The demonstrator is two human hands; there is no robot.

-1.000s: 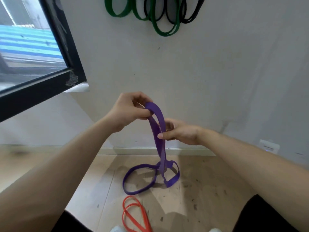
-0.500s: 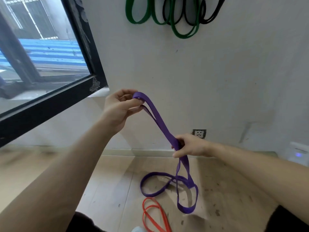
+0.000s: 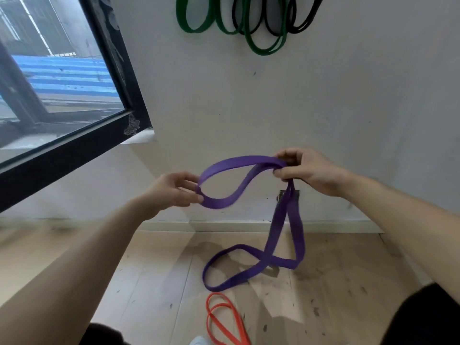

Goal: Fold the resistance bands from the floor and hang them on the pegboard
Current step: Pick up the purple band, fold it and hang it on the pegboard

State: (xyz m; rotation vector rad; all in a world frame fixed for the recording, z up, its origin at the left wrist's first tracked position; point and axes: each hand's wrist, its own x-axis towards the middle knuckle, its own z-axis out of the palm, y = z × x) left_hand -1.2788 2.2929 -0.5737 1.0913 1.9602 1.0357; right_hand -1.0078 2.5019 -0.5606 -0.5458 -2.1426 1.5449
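The purple band (image 3: 221,202) was held up between both hands in front of the wall (image 3: 323,95). The left hand (image 3: 174,192) pinched the turn of one loop between thumb and curled fingers. The right hand (image 3: 308,170), a little higher, had its fingers closed around the gathered strands. Below the right hand the rest of the band hung down, and its lowest loop lay on the floor (image 3: 149,282). An orange band (image 3: 218,295) lay on the floor nearer to the person, not touched. Green bands (image 3: 263,51) and black bands (image 3: 301,29) were hanging high on the wall; their hooks were outside the picture.

The purple band looked like flat, soft rubber: light, limp, and probably a bit springy, so a fold would tend to open again if it was released. I judge it best to hold it at the bends, where the strands lie together, and to gather the hanging part loop by loop into one hand.
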